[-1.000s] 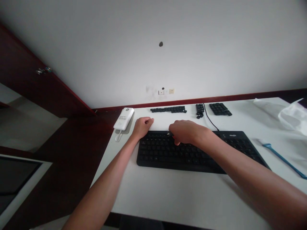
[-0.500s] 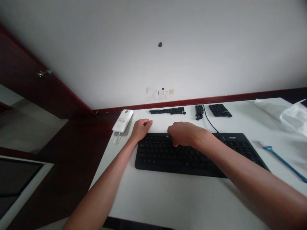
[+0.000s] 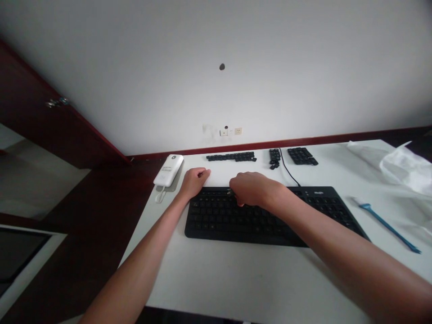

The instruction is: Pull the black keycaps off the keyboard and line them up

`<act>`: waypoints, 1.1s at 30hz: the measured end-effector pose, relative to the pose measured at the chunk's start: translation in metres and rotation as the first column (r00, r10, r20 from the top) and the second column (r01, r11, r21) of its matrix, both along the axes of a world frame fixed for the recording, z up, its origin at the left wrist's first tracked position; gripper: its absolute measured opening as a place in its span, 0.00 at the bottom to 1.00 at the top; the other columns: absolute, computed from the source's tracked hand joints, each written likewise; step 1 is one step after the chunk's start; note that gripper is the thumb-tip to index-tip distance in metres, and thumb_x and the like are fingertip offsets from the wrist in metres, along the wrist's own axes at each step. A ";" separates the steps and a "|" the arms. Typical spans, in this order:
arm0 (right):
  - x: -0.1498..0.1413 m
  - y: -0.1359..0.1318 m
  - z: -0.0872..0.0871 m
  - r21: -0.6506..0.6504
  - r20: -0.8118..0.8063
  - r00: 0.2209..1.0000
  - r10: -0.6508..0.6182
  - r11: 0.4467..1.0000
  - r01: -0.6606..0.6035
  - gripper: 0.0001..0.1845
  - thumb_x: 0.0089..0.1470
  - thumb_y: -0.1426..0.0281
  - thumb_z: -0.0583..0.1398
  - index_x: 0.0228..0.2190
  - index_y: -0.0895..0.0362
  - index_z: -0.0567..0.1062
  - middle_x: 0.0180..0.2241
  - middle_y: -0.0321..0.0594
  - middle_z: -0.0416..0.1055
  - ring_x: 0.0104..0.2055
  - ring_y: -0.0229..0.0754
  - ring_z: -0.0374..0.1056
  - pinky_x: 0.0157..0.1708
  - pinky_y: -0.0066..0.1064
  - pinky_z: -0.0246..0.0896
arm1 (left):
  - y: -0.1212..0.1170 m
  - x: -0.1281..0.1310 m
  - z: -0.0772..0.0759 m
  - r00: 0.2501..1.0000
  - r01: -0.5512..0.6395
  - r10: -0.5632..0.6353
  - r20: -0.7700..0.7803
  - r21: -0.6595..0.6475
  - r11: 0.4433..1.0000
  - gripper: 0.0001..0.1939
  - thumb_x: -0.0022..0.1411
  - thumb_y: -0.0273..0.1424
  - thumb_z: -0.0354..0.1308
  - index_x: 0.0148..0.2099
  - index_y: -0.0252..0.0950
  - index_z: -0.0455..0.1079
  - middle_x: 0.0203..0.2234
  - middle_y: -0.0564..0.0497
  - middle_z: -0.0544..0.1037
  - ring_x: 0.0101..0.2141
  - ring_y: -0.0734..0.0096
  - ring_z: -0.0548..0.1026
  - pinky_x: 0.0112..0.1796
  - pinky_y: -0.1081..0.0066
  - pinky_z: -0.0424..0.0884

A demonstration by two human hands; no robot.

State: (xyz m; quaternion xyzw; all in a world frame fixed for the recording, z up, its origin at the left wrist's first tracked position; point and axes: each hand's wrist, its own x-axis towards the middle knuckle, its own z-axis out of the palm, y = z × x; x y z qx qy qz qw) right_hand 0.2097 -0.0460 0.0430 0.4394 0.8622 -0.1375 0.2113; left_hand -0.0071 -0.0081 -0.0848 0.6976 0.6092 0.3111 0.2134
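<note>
A black keyboard (image 3: 216, 220) lies on the white table, its far keys partly covered by my right hand (image 3: 251, 189). That hand is closed, knuckles up, pinching a small thing with a metallic glint (image 3: 230, 192) over the far row of keys. Its kind is hidden by the fingers. At the keyboard's far left corner rests my left hand (image 3: 195, 181), fingers curled in a loose fist with nothing visible in it. Beyond both hands, loose black keycaps (image 3: 231, 156) are laid out in rows, with a smaller group (image 3: 274, 157) and a block of keycaps (image 3: 301, 155) farther right.
A white power bank (image 3: 168, 170) with a short cable loop is at the left table edge. On the right lie a blue-handled brush (image 3: 388, 225) and a crumpled white plastic bag (image 3: 398, 164). The keyboard's cable (image 3: 288, 168) runs toward the wall.
The whole view has shifted slightly, so everything on the table appears a little farther left. Both hands keep nearly the same places on the keyboard.
</note>
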 end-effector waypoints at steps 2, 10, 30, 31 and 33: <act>-0.001 0.000 0.001 -0.014 0.021 1.000 -0.008 1.000 0.008 0.16 0.55 0.75 0.69 0.46 0.66 0.85 0.46 0.61 0.82 0.52 0.62 0.78 0.45 0.41 0.72 | 0.000 0.000 0.000 1.000 0.002 -0.002 0.005 0.006 1.000 0.25 0.68 0.46 0.51 0.24 0.37 0.50 0.20 0.57 0.51 0.26 0.75 0.54 0.30 0.68 0.48; 0.020 0.027 -0.011 0.054 -0.199 0.978 0.065 0.997 -0.056 0.14 0.61 0.69 0.63 0.46 0.60 0.85 0.45 0.54 0.83 0.50 0.57 0.78 0.47 0.39 0.69 | -0.002 0.000 0.000 1.000 0.011 -0.011 0.022 0.010 1.000 0.26 0.68 0.47 0.51 0.24 0.37 0.51 0.20 0.57 0.51 0.25 0.75 0.54 0.30 0.68 0.47; 0.059 0.110 -0.096 0.419 -0.451 0.889 0.074 0.898 0.138 0.28 0.57 0.82 0.54 0.54 0.60 0.82 0.57 0.51 0.77 0.55 0.56 0.76 0.53 0.44 0.70 | -0.002 -0.001 -0.001 0.999 0.040 -0.041 0.020 0.047 0.998 0.25 0.68 0.46 0.51 0.25 0.37 0.47 0.21 0.56 0.49 0.26 0.76 0.51 0.30 0.69 0.48; 0.059 0.111 -0.097 0.419 -0.445 0.892 0.075 0.898 0.133 0.28 0.57 0.82 0.54 0.54 0.60 0.82 0.57 0.51 0.77 0.55 0.56 0.76 0.54 0.44 0.70 | -0.002 -0.001 -0.001 0.999 0.041 -0.042 0.020 0.046 0.998 0.25 0.68 0.46 0.51 0.25 0.37 0.48 0.21 0.56 0.49 0.26 0.76 0.51 0.30 0.69 0.48; 0.060 0.113 -0.099 0.418 -0.438 0.895 0.081 0.900 0.123 0.27 0.58 0.81 0.54 0.53 0.60 0.82 0.56 0.51 0.78 0.55 0.57 0.75 0.55 0.45 0.70 | -0.002 0.000 -0.001 0.999 0.038 -0.039 0.021 0.043 0.998 0.25 0.68 0.45 0.51 0.25 0.37 0.48 0.21 0.56 0.48 0.26 0.76 0.51 0.30 0.69 0.47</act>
